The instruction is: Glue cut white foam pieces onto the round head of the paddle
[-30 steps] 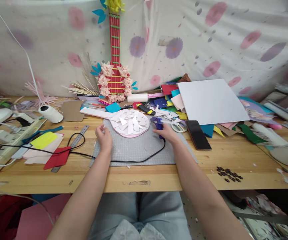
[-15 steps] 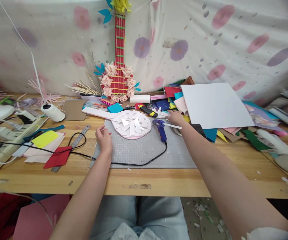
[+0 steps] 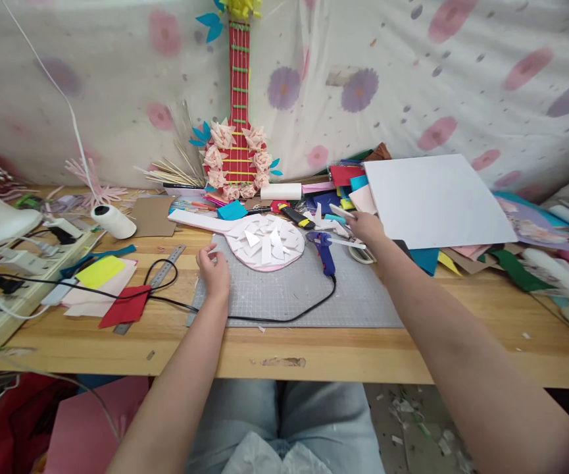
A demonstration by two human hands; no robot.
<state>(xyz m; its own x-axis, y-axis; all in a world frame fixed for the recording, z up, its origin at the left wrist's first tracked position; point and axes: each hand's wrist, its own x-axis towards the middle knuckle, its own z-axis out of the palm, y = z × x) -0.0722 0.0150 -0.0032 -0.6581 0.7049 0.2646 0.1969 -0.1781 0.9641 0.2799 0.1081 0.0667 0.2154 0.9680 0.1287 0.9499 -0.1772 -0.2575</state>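
My right hand (image 3: 367, 227) is stretched forward to the pile of scraps. Its fingers are closed on one end of a white strip (image 3: 342, 211), whose material I cannot make out. My left hand (image 3: 214, 270) rests at the left of the grey cutting mat (image 3: 264, 306), loosely curled with fingers apart and nothing visible in it. Between the hands lies a white guitar-like cutout (image 3: 200, 221), its round end covered with small white pieces (image 3: 266, 250). A blue glue gun (image 3: 324, 255) with a translucent stick lies right of the cutout, below my right hand.
A yellow-black utility knife (image 3: 296, 216) lies behind the cutout. A red paper guitar (image 3: 239, 141) with pink flowers leans on the curtain. A large white board (image 3: 442, 201) covers scraps at right. Left are a metal ruler (image 3: 166, 266), black cord and a power strip (image 3: 22, 299).
My right hand has lifted slightly from the scraps, and a white strip now shows in its fingers. My left hand's fingers have curled a little more. The view has shifted slightly.
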